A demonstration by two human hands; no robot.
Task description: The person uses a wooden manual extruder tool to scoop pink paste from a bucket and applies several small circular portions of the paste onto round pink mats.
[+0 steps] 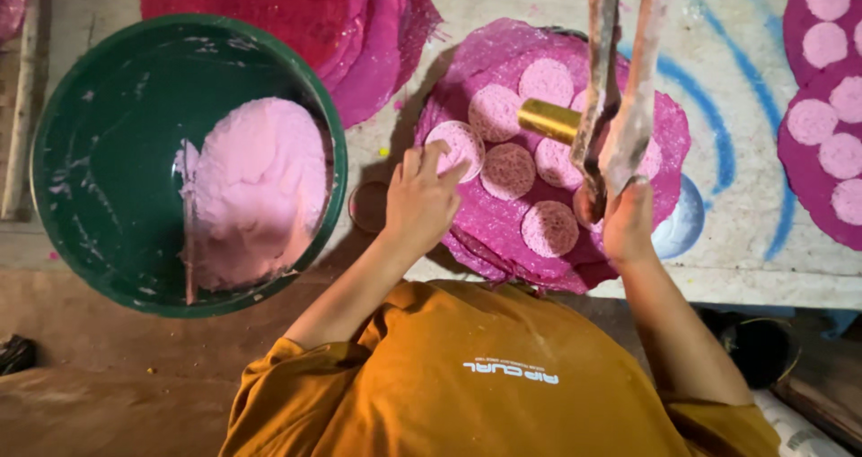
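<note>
My left hand [420, 198] rests its fingertips on a pale pink dough disc [456, 143] at the left edge of a round magenta mesh sheet [485, 219]. Several more pink discs [508, 171] lie spread on that sheet. My right hand [627, 222] grips a hinged wooden press [620, 98] with two long handles and a brass cylinder [549, 119], held upright over the sheet's right side. Dough residue coats the handles.
A large green basin [99, 152] at the left holds a mound of pink dough [256, 188]. A small round lid [368, 207] lies beside the basin. More magenta sheets [359, 26] are stacked behind; another sheet with discs [822, 125] lies at the right.
</note>
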